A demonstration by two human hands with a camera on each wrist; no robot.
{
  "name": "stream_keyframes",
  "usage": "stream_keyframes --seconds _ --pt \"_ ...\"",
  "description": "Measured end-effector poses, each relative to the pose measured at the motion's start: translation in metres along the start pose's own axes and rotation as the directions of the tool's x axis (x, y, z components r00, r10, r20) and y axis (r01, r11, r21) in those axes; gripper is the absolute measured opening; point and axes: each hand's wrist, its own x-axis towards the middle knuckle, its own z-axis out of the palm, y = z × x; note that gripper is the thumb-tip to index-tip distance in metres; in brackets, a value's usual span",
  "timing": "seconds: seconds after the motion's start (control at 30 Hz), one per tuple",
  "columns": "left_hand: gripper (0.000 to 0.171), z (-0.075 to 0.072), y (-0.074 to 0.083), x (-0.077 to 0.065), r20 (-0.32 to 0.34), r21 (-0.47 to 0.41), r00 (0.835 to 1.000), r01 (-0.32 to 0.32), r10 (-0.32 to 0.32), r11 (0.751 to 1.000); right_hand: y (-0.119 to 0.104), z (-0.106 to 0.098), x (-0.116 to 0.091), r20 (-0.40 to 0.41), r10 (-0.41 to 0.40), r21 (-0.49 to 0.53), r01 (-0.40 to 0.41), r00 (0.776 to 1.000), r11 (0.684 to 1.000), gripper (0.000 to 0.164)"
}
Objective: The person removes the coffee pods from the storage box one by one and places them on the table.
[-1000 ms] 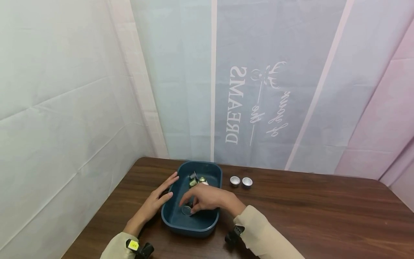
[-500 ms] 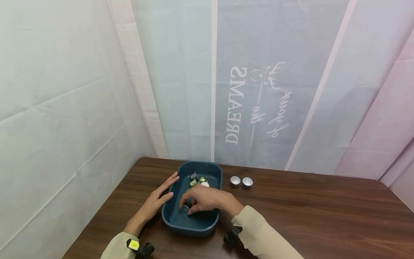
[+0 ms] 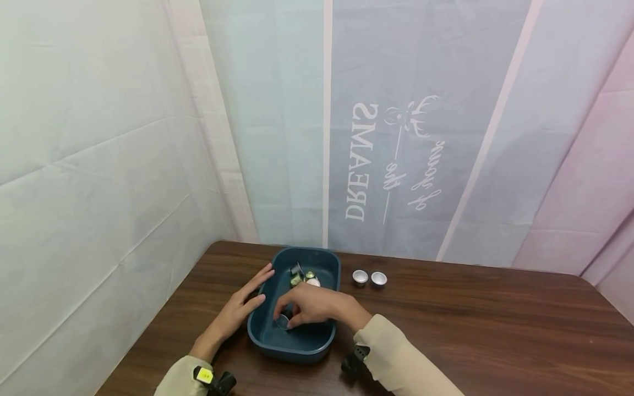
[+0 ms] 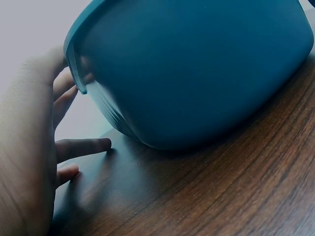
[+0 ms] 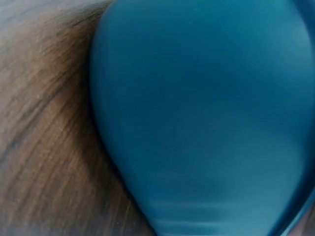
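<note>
Blue tub (image 3: 293,354), one, round-cornered and deep, standing on the brown wood-grain tabletop (image 3: 475,324) with its long sides running away from the person.

Cup (image 3: 282,322), one, round, with a pale rim and a dark body: inside the tub, in its near half, low down; we cannot tell whether it touches the floor of the tub.

Right hand (image 3: 313,304), one, reaching over the tub's right side. We find its grip closed about the cup, thumb to one side and curled fingers to the other.

Left hand (image 3: 236,311), one, at the tub's left side. We record this grip as wide, fingers extended and parted, fingertips at the rim. In the left wrist view we see two fingers lower down, beside the tub's outer wall.

Contents of the tub's far half, in a loose group: grey piece (image 3: 296,269), tilted; green piece (image 3: 295,280); yellow-green piece (image 3: 310,274); white piece (image 3: 313,281), partly behind the right hand.

Silver cups, two, just right of the tub on the tabletop: near cup (image 3: 378,279) and its neighbour (image 3: 360,277), side by side.

Sleeves (image 3: 408,357), two, beige, each with a black wrist camera (image 3: 353,361); the left one bears a yellow label (image 3: 204,375).

Backdrop (image 3: 277,121), pale striped cloth, with white lettering (image 3: 361,162) set sideways.
</note>
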Motion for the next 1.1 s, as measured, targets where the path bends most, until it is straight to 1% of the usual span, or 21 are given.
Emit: stream_keyframes --seconds 0.17,0.3,0.53,0.73,0.9,1.1 --pt "0.049 -0.001 0.022 0.001 -0.003 -0.031 1.000 0.006 -0.006 1.000 0.001 0.002 0.001 -0.010 0.004 0.012 -0.004 1.000 1.000 0.025" --pt "0.049 -0.002 0.029 0.001 0.000 -0.021 1.000 0.005 -0.005 1.000 0.001 0.003 0.001 -0.015 0.016 0.018 -0.016 1.000 1.000 0.026" --pt "0.050 -0.002 0.024 0.000 0.002 -0.013 1.000 -0.024 0.024 1.000 -0.003 0.000 -0.002 -0.037 0.006 0.021 -0.005 0.999 1.000 0.026" --pt "0.049 -0.003 0.026 0.000 0.001 -0.007 1.000 -0.020 0.020 1.000 -0.003 -0.008 -0.009 -0.103 -0.014 0.028 0.017 0.995 0.999 0.028" --pt "0.050 -0.003 0.028 0.000 -0.001 0.004 1.000 -0.023 0.023 1.000 -0.001 -0.013 -0.017 -0.153 -0.029 0.055 0.038 0.988 0.998 0.030" --pt "0.049 -0.002 0.030 0.000 -0.005 0.015 1.000 -0.026 0.026 1.000 0.000 -0.022 -0.027 -0.199 0.014 0.125 0.011 0.980 0.992 0.029"
